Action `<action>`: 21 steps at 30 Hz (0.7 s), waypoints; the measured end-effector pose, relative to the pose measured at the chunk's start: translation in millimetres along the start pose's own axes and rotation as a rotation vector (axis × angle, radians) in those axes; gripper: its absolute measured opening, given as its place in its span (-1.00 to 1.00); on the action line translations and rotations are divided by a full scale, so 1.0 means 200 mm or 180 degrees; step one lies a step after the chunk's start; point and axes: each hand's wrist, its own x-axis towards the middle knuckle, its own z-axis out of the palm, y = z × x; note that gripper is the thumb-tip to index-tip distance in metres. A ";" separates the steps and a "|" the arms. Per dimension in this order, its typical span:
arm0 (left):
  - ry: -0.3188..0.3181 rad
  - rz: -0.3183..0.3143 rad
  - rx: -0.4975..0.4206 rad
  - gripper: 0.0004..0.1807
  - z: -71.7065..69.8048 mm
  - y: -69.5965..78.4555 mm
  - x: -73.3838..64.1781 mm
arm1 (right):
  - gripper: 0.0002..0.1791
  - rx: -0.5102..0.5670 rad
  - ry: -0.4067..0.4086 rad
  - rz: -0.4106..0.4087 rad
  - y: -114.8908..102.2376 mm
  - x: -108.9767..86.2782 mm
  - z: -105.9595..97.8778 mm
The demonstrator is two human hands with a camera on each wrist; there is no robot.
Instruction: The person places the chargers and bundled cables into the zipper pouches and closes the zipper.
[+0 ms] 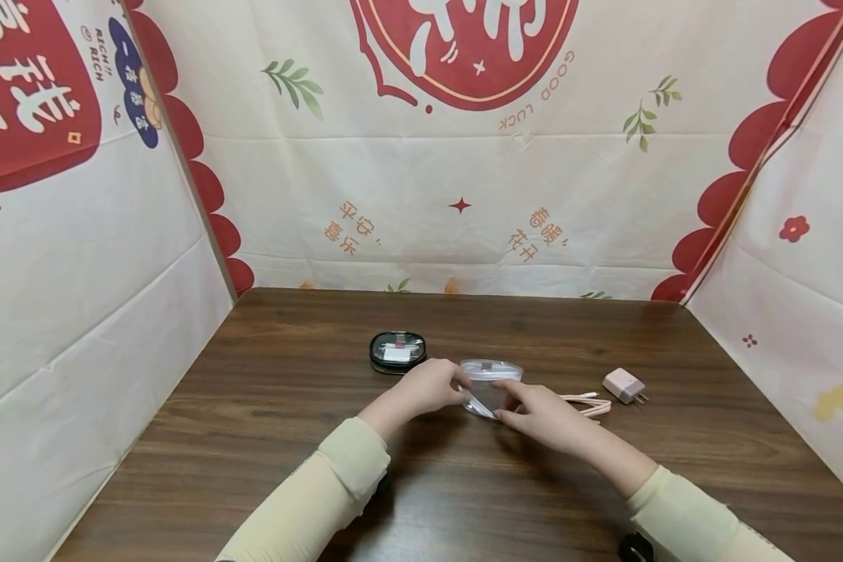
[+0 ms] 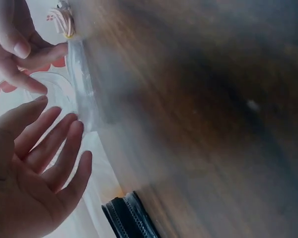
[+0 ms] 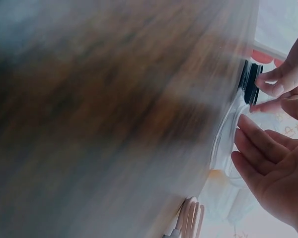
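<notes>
A clear plastic pouch lies between the two hands in the head view, its transparent flap edge raised. My left hand pinches the left side of this edge. Its other fingers spread beside the pouch in the left wrist view. From the right, my right hand reaches round the pouch, thumb tip by the flap edge. Its fingers look fairly straight, with the thumb apart from them. Contact at the fingertips is partly hidden.
A black-rimmed clear case holding something white sits left of the pouch. Behind the right hand lies a pale pink cable, bundled. Farther right is a pale pink plug adapter. Printed cloth walls stand around the brown table.
</notes>
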 end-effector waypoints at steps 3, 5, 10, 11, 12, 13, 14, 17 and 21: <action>-0.0052 0.0002 0.0052 -0.75 0.01 0.01 0.01 | -0.48 0.0040 -0.0008 0.0015 0.00 0.00 0.00; -0.0084 -0.0002 0.0124 -0.75 0.01 0.01 0.02 | -0.47 0.0047 -0.0009 0.0011 0.00 0.00 0.00; -0.0166 0.0046 0.0348 -0.73 0.02 0.02 0.04 | -0.46 0.0072 0.0020 0.0035 0.00 0.01 0.00; -0.0169 0.0079 0.0403 -0.72 0.03 0.02 0.04 | -0.46 0.0083 0.0033 0.0045 -0.01 0.01 0.00; -0.0170 0.0116 0.0442 -0.72 0.03 0.02 0.04 | -0.47 0.0091 0.0050 0.0056 -0.01 0.01 0.00; -0.0165 0.0156 0.0497 -0.71 0.03 0.03 0.05 | -0.47 0.0104 0.0067 0.0068 -0.01 0.01 0.00; -0.0163 0.0197 0.0562 -0.70 0.03 0.03 0.05 | -0.47 0.0113 0.0081 0.0079 0.00 0.01 0.00; -0.0179 0.0259 0.0764 -0.72 0.04 0.04 0.06 | -0.47 0.0161 0.0103 0.0099 0.00 0.01 0.00; -0.0158 0.0273 0.1037 -0.78 0.05 0.05 0.07 | -0.46 0.0252 0.0107 0.0167 0.01 0.01 -0.01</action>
